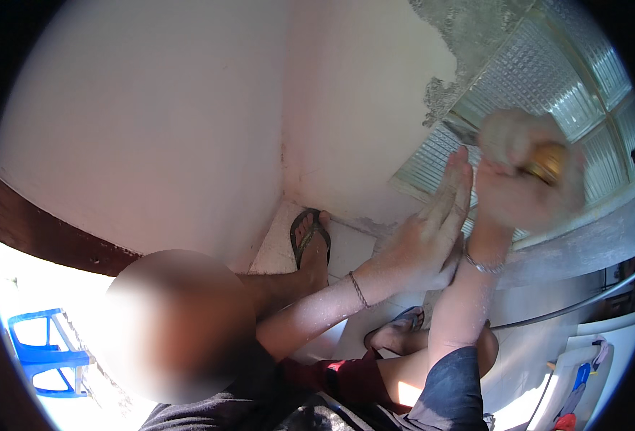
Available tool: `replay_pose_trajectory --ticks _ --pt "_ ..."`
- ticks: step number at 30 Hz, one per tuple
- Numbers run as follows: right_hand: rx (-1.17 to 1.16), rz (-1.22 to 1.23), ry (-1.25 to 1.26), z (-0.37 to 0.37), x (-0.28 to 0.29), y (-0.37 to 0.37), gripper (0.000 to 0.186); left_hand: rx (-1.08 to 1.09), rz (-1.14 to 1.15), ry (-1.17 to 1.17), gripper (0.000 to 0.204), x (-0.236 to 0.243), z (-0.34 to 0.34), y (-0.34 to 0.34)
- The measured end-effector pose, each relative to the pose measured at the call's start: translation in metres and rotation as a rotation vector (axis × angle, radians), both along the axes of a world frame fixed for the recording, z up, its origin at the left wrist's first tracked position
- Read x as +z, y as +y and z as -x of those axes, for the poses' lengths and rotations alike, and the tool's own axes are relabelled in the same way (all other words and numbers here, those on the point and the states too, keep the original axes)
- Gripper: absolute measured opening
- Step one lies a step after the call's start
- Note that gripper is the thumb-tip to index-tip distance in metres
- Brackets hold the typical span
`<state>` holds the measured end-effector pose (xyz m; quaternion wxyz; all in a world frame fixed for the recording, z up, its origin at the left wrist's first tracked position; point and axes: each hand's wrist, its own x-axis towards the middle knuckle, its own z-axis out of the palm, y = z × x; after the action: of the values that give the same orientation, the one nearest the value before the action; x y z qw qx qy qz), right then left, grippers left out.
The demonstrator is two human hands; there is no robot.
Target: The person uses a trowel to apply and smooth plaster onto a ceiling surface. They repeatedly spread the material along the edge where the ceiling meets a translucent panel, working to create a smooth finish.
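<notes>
My right hand (526, 172), smeared by motion, is closed around a hand tool with an amber handle (546, 164). A thin grey metal blade (461, 132) juts from the fist toward the wall; its exact kind cannot be made out. Beside and below the blade, my left hand (432, 223) has its fingers stretched out and dusted white, with nothing seen in it. Both hands are in front of a ribbed glass-block panel (562, 93). Rough grey bare cement (475, 36) borders that panel, where the pale wall paint (367, 93) ends in a ragged edge.
Two pale walls meet in a corner behind my sandalled foot (310, 237). A grey ledge (583, 241) runs under the glass blocks, with a thin hose or cable (569, 307) below. A blue plastic stool (48, 352) stands at left. A blurred round patch covers the lower left.
</notes>
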<state>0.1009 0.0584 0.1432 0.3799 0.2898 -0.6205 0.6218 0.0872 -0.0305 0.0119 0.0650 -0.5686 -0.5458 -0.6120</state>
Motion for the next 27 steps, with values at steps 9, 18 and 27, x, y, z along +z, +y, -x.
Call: replay_pose_trajectory --ticks 9,18,27 --pt "0.123 -0.020 -0.037 -0.006 -0.009 0.017 0.051 -0.024 -0.091 0.001 0.103 -0.005 -0.002 0.006" --pt "0.178 -0.085 -0.015 -0.003 0.003 0.004 0.050 -0.032 -0.063 -0.026 0.100 -0.005 -0.004 0.004" --pt "0.010 -0.143 -0.113 -0.024 -0.010 0.016 0.050 -0.069 -0.080 -0.057 0.103 -0.004 -0.003 0.002"
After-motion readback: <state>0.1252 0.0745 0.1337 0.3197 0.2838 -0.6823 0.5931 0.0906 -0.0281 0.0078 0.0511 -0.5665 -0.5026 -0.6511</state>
